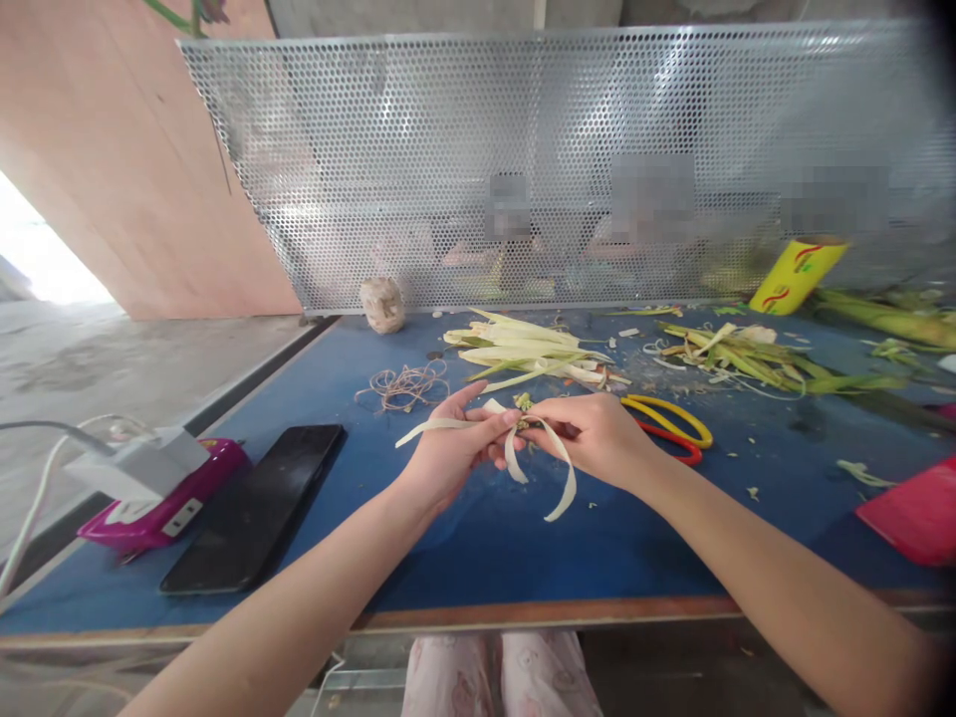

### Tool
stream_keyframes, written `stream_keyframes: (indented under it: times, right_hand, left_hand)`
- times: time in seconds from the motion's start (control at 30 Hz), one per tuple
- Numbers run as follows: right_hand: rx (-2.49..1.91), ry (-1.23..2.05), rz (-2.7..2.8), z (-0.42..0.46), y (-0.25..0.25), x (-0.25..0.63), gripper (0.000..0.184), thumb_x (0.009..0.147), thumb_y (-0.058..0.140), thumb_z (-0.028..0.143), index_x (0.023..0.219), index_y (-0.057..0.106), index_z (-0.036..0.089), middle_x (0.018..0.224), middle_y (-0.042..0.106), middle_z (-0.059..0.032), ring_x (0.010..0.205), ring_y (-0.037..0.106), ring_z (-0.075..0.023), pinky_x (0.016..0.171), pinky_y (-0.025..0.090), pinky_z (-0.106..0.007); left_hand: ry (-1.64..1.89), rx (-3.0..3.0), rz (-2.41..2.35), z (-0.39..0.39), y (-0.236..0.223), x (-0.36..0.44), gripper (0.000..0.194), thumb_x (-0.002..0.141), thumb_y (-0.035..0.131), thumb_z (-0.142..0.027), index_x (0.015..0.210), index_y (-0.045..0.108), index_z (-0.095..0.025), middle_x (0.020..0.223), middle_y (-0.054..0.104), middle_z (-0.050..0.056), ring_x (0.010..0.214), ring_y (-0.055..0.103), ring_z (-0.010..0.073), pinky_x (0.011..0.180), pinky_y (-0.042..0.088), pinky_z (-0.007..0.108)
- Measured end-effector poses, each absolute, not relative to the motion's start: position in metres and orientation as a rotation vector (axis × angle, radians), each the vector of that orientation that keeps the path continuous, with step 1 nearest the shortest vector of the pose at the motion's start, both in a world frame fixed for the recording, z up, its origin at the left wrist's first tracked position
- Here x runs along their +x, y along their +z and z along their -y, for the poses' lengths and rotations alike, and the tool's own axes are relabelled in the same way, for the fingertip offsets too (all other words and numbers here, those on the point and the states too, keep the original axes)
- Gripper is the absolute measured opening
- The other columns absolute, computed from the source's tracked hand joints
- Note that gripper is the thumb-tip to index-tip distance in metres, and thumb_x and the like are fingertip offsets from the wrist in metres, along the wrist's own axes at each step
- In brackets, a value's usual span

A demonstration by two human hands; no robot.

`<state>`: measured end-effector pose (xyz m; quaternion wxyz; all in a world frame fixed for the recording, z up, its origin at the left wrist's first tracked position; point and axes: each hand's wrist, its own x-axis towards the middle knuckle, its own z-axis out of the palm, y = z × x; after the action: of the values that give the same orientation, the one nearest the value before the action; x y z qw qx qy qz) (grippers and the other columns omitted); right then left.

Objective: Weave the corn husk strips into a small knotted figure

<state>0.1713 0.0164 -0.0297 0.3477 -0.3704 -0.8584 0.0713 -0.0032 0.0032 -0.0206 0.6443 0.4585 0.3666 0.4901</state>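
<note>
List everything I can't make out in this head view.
All in the head view:
Where the pale strips meet: hidden by fingers of the left hand and right hand.
Left ends of the yellow loop and red loop: behind the right hand.
Pinkish-red object: cut off by the right edge.
Yellow tube's lettering: too small.
People beyond the perforated panel: mesh, blurred patches.
</note>
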Motion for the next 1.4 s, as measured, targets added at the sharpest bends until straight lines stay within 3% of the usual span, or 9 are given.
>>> stream_keyframes:
  times: [0.13, 0.33, 0.47, 0.7, 1.13, 1.4]
  right_hand:
    - [-0.914, 0.128, 2.268, -0.0152, -0.0297, 0.1712, 0.022, 0.083, 0.053, 0.031, 0.072, 0.067, 0.018, 0.054, 0.059, 0.0006, 0.046, 0.046, -0.0077, 0.047, 0.031, -0.019]
    - [-0.761, -0.041, 2.315, -0.0184, -0.0317, 0.1751, 0.022, 0.087, 0.05, 0.029, 0.081, 0.068, 0.019, 0.072, 0.07, -0.0023, 0.058, 0.059, -0.0113, 0.054, 0.035, -0.021]
    - [-0.809, -0.066, 2.353, -0.0184, -0.0303, 0.1753, 0.022, 0.086, 0.05, 0.031, 0.078, 0.066, 0.018, 0.061, 0.066, -0.0003, 0.051, 0.056, -0.0099, 0.051, 0.033, -0.021]
    - [-0.924, 0.01, 2.306, -0.0134, -0.0301, 0.1698, 0.027, 0.082, 0.054, 0.037, 0.064, 0.061, 0.018, 0.051, 0.058, 0.0027, 0.045, 0.045, -0.0068, 0.047, 0.028, -0.019]
    - [-0.717, -0.04, 2.41, -0.0144, -0.0279, 0.1732, 0.021, 0.086, 0.048, 0.025, 0.071, 0.062, 0.019, 0.065, 0.064, -0.0005, 0.057, 0.055, -0.0095, 0.055, 0.034, -0.02]
    - [-0.867, -0.001, 2.304, -0.0157, -0.0305, 0.1731, 0.026, 0.082, 0.054, 0.042, 0.078, 0.064, 0.018, 0.054, 0.057, 0.0027, 0.047, 0.047, -0.0076, 0.049, 0.03, -0.02]
  left_hand:
    - [1.092, 1.035, -0.867, -0.0022, -0.0195, -0.0035, 0.084, 0.072, 0.066, -0.012, 0.137, 0.014, 0.0, 0.053, 0.063, 0.0, 0.04, 0.054, 0.0089, 0.036, 0.042, 0.016]
    - [1.08, 1.043, -0.884, -0.0026, -0.0171, -0.005, 0.092, 0.069, 0.068, -0.01, 0.137, 0.009, 0.003, 0.049, 0.061, -0.002, 0.035, 0.049, 0.0067, 0.036, 0.042, 0.016]
    - [1.139, 1.02, -0.832, -0.0031, -0.0181, -0.0042, 0.092, 0.069, 0.067, -0.007, 0.138, 0.006, -0.001, 0.053, 0.063, -0.002, 0.037, 0.051, 0.0072, 0.037, 0.043, 0.017]
    - [1.174, 0.949, -0.876, -0.0023, -0.0175, -0.0016, 0.077, 0.07, 0.064, -0.003, 0.135, 0.021, -0.007, 0.065, 0.066, 0.001, 0.041, 0.054, 0.0069, 0.04, 0.044, 0.018]
    - [1.101, 0.954, -0.84, -0.0029, -0.0172, -0.0045, 0.078, 0.065, 0.07, -0.006, 0.131, 0.03, -0.006, 0.059, 0.063, -0.001, 0.047, 0.057, 0.0087, 0.046, 0.044, 0.018]
    - [1.101, 0.876, -0.829, -0.004, -0.0142, -0.0071, 0.071, 0.067, 0.069, -0.008, 0.129, 0.035, -0.008, 0.068, 0.067, 0.003, 0.046, 0.057, 0.0078, 0.044, 0.045, 0.017]
